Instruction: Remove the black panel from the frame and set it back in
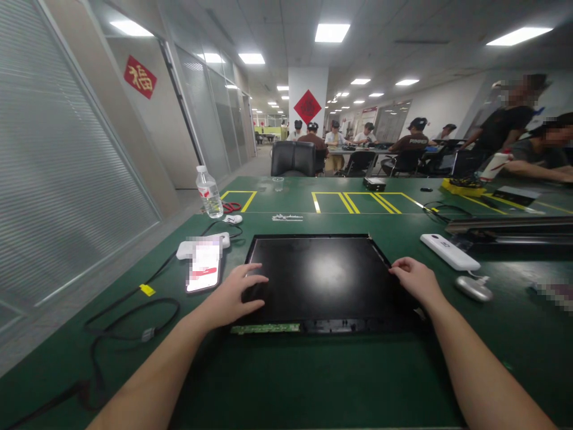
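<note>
A black flat display panel (pixel 322 275) lies face up on the green table (pixel 286 376) in front of me, with a thin green circuit strip (pixel 265 328) along its near left edge. My left hand (pixel 233 295) rests on the panel's left side, fingers spread and flat on the dark surface. My right hand (pixel 414 279) sits at the panel's right edge, fingers curled over the rim.
A phone (pixel 204 272) and white box lie left of the panel, with black cables (pixel 129 310) trailing to the table edge. A water bottle (pixel 208 192), a white power bank (pixel 449 251), a grey mouse-like object (pixel 473 288) and a metal frame (pixel 510 230) lie around. Several seated people work behind.
</note>
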A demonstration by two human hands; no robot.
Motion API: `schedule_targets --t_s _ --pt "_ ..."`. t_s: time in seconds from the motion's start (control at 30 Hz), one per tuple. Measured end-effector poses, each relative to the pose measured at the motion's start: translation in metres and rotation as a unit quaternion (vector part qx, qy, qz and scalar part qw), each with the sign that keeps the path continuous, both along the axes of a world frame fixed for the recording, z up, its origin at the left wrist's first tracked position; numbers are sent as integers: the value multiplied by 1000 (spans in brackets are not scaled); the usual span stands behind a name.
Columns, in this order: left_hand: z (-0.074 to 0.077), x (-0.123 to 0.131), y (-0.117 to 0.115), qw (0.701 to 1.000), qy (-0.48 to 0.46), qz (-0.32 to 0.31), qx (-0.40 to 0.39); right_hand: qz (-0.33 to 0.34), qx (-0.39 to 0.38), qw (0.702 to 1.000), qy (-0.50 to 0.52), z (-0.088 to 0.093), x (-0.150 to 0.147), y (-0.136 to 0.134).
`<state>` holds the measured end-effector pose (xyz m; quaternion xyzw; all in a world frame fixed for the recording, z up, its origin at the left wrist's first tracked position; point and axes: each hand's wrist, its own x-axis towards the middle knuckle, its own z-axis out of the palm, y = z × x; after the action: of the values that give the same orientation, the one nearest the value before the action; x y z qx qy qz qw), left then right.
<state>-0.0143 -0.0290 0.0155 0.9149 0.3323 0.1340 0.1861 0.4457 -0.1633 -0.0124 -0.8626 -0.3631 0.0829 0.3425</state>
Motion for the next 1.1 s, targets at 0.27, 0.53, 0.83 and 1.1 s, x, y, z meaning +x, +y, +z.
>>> schedule_targets --t_s 0.27,0.53,0.83,1.1 --pt "17 0 -5 989 15 -121 -81 5 -1 1000 5 -2 1 0" --pt "21 -3 -5 988 47 -113 -92 4 -5 1000 1 3 -4 0" --pt "23 -3 -8 987 103 -90 -80 7 -2 1000 -7 3 -4 -2" --pt "28 -1 -11 986 137 -79 -57 3 -5 1000 -15 3 -5 -1"
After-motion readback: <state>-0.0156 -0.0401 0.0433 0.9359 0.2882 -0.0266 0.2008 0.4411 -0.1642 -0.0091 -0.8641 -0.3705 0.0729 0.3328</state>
